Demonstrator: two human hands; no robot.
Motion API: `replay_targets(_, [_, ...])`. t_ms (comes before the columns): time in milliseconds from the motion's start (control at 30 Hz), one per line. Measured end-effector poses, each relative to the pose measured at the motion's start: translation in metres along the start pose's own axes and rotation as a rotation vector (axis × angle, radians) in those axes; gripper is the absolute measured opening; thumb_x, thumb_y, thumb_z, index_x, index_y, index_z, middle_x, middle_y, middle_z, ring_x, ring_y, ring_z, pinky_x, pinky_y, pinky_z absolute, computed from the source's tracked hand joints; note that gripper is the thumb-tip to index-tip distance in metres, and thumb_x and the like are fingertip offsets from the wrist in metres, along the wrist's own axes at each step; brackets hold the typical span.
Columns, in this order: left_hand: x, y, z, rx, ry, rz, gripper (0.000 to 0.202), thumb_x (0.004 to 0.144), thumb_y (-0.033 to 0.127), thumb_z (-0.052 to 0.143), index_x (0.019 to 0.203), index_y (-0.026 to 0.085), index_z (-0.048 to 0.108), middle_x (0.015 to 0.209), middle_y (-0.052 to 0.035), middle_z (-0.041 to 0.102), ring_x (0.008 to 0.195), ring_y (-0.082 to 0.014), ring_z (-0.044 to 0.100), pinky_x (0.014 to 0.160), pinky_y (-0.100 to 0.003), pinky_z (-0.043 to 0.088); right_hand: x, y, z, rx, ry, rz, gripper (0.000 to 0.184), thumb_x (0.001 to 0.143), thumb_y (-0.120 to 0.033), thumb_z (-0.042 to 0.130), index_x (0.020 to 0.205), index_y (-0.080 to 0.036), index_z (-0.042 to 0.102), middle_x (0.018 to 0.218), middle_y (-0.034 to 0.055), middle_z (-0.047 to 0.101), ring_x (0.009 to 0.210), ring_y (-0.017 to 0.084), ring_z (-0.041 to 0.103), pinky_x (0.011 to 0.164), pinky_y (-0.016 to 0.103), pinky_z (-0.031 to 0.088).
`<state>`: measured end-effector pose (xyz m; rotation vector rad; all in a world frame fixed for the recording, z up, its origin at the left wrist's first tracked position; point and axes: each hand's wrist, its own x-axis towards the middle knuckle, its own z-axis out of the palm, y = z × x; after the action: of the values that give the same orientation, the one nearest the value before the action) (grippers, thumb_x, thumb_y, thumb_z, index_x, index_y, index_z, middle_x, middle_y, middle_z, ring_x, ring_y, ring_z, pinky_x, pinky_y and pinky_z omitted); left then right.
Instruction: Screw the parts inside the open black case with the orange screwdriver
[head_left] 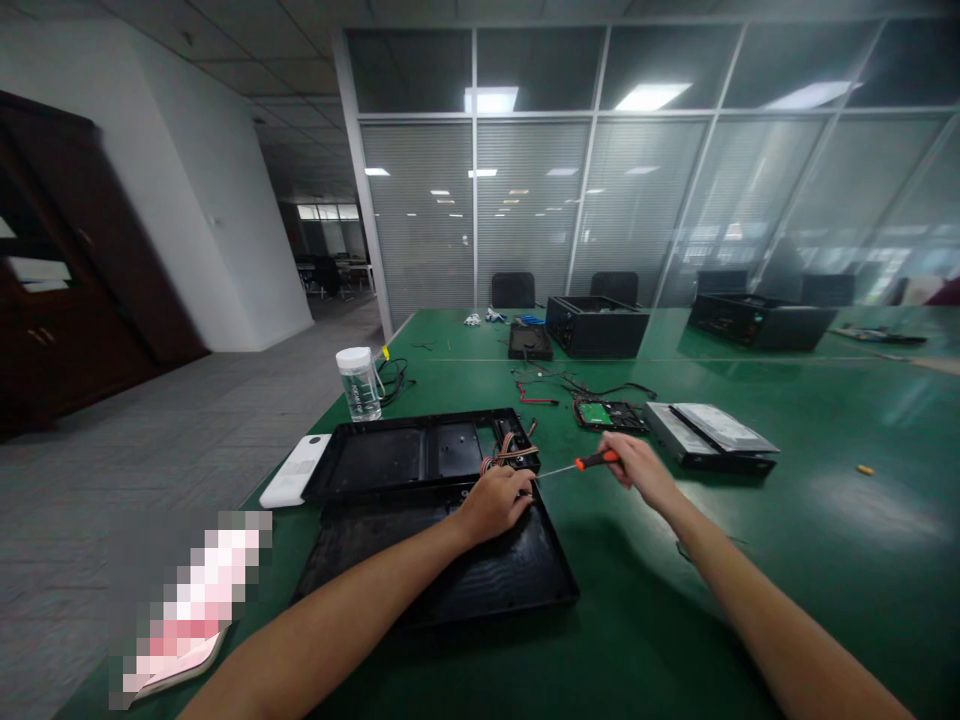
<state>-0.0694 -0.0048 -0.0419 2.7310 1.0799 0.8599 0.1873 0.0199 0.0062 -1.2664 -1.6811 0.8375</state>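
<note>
My right hand [637, 468] is closed round the red-and-black handle of a screwdriver [581, 464], whose thin shaft points left toward the corner of an open black case [397, 458]. My left hand [499, 500] rests closed at that corner, beside a bundle of coloured wires [510, 457], where the screwdriver tip ends. What its fingers pinch, if anything, is hidden. A black lid panel [480, 580] lies flat under my left forearm, in front of the case.
On the green table [825, 560] lie a green circuit board [600, 414], a stacked drive unit [709, 437], loose cables [570, 385], a clear plastic jar [358, 382], a white device [295, 470] and two black boxes [596, 325]. A glass wall stands behind.
</note>
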Motion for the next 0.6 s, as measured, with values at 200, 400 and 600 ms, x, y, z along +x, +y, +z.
replay_targets(200, [-0.003, 0.002, -0.004, 0.051, -0.094, 0.228, 0.015, 0.084, 0.022, 0.049, 0.095, 0.018, 0.058, 0.089, -0.006, 0.061, 0.089, -0.018, 0.054, 0.081, -0.03, 0.04, 0.007, 0.062, 0.003, 0.756, 0.435, 0.138, 0.03, 0.077, -0.051, 0.048, 0.075, -0.02, 0.044, 0.059, -0.0055, 0.046, 0.042, 0.006, 0.041, 0.042, 0.02, 0.039])
replay_targets(400, [-0.005, 0.011, -0.009, 0.084, -0.181, 0.381, 0.025, 0.081, 0.03, 0.051, 0.102, 0.016, 0.056, 0.088, -0.0086, 0.061, 0.094, -0.0212, 0.053, 0.084, -0.034, 0.04, 0.005, 0.033, 0.016, 0.641, 0.367, -0.033, 0.033, 0.065, -0.042, 0.066, 0.075, -0.021, 0.044, 0.076, -0.0029, 0.052, 0.062, 0.01, 0.052, 0.065, 0.03, 0.049])
replay_targets(600, [0.004, 0.011, -0.041, 0.194, -0.163, 0.333, 0.027, 0.087, 0.032, 0.043, 0.108, 0.018, 0.052, 0.101, -0.0103, 0.058, 0.096, -0.0223, 0.053, 0.085, -0.035, 0.039, -0.056, -0.05, 0.037, -0.256, -0.138, -0.403, 0.009, 0.08, -0.021, 0.044, 0.071, -0.019, 0.045, 0.078, 0.0017, 0.056, 0.068, 0.014, 0.053, 0.065, 0.027, 0.043])
